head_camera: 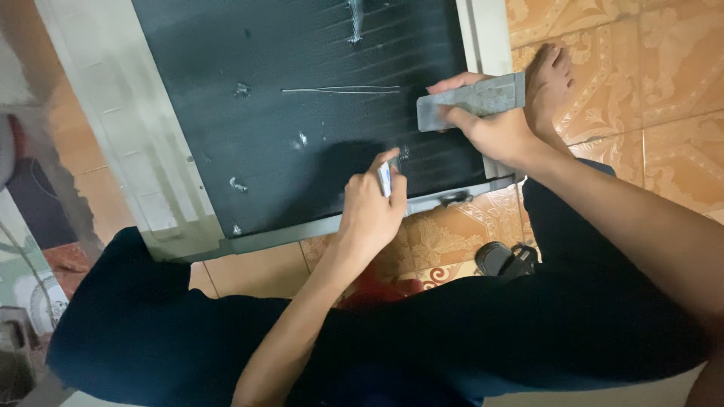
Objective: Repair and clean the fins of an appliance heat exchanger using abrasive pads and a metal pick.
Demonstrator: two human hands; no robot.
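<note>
one finned panel (302,98), one grey block (471,99), two hands

Finned panel (302,113): top portion cut off by the upper frame edge; lower right corner hidden behind both hands.
Small white-and-blue object (385,179): mostly enclosed by the left hand (369,215); its kind cannot be told.
Grey flat block (471,99): lower edge covered by the right hand (494,128).
Black item on floor (505,258): partly hidden by the dark-clothed leg; too indistinct to identify.
Red object (377,290): largely concealed under the left forearm.
Left-edge clutter (30,301): blurred, cropped, unidentifiable.
Right forearm: runs out at the right frame edge.
</note>
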